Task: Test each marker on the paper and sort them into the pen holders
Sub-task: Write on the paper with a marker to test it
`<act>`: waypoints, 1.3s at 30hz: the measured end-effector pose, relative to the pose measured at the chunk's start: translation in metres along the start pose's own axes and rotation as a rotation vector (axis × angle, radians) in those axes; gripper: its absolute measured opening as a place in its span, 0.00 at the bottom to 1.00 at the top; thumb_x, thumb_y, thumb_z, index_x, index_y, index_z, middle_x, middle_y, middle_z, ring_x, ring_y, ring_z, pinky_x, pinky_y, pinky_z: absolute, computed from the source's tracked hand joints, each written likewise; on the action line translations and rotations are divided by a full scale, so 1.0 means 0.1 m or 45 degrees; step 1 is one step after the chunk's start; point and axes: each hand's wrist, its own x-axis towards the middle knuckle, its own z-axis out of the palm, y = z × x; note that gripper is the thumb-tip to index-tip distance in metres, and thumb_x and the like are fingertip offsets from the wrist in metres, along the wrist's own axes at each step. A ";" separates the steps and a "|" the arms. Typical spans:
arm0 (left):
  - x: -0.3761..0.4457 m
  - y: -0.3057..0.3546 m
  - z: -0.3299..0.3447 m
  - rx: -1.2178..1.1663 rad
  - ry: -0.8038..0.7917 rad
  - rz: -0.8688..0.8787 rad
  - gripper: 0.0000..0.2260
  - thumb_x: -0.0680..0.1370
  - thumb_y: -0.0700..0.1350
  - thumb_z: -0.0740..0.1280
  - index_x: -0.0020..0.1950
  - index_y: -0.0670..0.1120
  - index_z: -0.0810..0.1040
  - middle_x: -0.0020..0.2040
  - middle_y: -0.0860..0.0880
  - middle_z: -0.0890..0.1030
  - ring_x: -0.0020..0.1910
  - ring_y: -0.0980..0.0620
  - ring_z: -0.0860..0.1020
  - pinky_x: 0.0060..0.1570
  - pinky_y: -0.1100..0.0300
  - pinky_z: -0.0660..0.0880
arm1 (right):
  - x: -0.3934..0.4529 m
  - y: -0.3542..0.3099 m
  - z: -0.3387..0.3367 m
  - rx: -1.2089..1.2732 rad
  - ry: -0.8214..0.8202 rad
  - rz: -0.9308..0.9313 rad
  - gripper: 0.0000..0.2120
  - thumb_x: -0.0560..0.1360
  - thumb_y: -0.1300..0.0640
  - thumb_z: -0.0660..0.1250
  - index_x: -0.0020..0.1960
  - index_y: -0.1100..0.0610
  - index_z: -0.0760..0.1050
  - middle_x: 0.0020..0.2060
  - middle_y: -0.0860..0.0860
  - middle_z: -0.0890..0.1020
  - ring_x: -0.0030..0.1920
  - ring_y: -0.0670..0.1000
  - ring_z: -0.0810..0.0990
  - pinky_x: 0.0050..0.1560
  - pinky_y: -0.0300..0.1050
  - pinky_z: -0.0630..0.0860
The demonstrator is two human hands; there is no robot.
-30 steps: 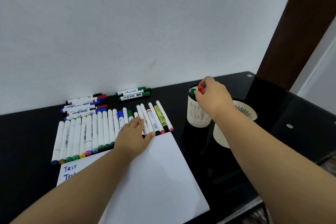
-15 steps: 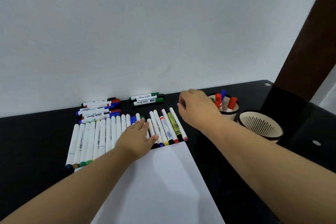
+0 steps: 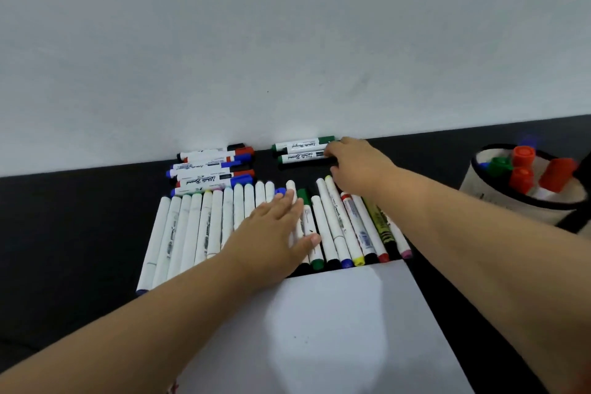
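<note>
Grip, right hand (image 3: 355, 166): fingers curled down over the cap end of the green whiteboard markers (image 3: 302, 150) lying against the far wall, apparently closing on the nearer one; whether it is fully held cannot be told, since the fingertips are hidden under the hand. Grip, left hand (image 3: 275, 233): fingers straight and flat, resting on the middle of the marker row (image 3: 204, 227), holding nothing. Step in hand, by judgement: fetching the next marker for testing. Next move calls for lifting that marker free of its neighbour, uncapping it, and bringing it near to the paper (image 3: 335, 329), which lies just on the near side of the row. Pen holder (image 3: 499, 198), far right: pale with a dark rim, already carrying red, green and blue-capped markers; a second holder is not in view. Other stock: a stack of red, blue and black whiteboard markers (image 3: 211, 169) left of the green pair. Obstruction: the right forearm crosses above the right end of the row, so a low withdrawal could scatter those markers across the dark surface (image 3: 64, 233).
</note>
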 end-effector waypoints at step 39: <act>-1.71 0.66 -0.38 -1.154 -0.116 -0.341 0.10 0.75 0.56 0.65 0.57 0.64 0.78 0.55 0.63 0.79 0.54 0.63 0.73 0.44 0.68 0.65 | -2.22 -0.94 -0.45 1.408 0.027 0.386 0.05 0.76 0.57 0.63 0.51 0.58 0.73 0.44 0.56 0.81 0.38 0.49 0.80 0.36 0.43 0.74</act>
